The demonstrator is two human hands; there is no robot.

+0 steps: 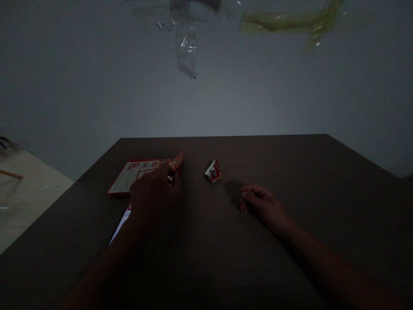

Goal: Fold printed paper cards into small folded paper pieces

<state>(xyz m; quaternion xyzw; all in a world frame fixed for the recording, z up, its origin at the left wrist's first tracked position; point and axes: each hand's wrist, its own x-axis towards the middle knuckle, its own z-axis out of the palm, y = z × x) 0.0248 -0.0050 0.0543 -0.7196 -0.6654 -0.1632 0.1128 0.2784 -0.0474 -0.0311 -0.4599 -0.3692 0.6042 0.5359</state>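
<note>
Take the middle of the desk, a dark brown wood-grain surface, as the clock's centre. Toward 8 o'clock, a flat white strip with a dark edge shows beside the left forearm, which hides the rest. At 3 o'clock the right hand lies low, fingers curled in and thumb narrow against them; nothing shows in it, so it seems merely to rest, well apart from the papers.

Between 9 and 10 o'clock, the left hand bends over the right end of a flat red-and-white printed paper sheet. I cannot tell whether its fingers pinch the sheet or only press it; the end beside them stands up, probably because the hand is lifting or bracing it, while the far-left part lies flat.

At 12 o'clock, between the hands but touching neither, sits a small red-and-white folded packet, tilted, perhaps because its creases prop it up. Farther off at 12 stands a plain grey wall, with yellowish tape toward 1 o'clock.
</note>
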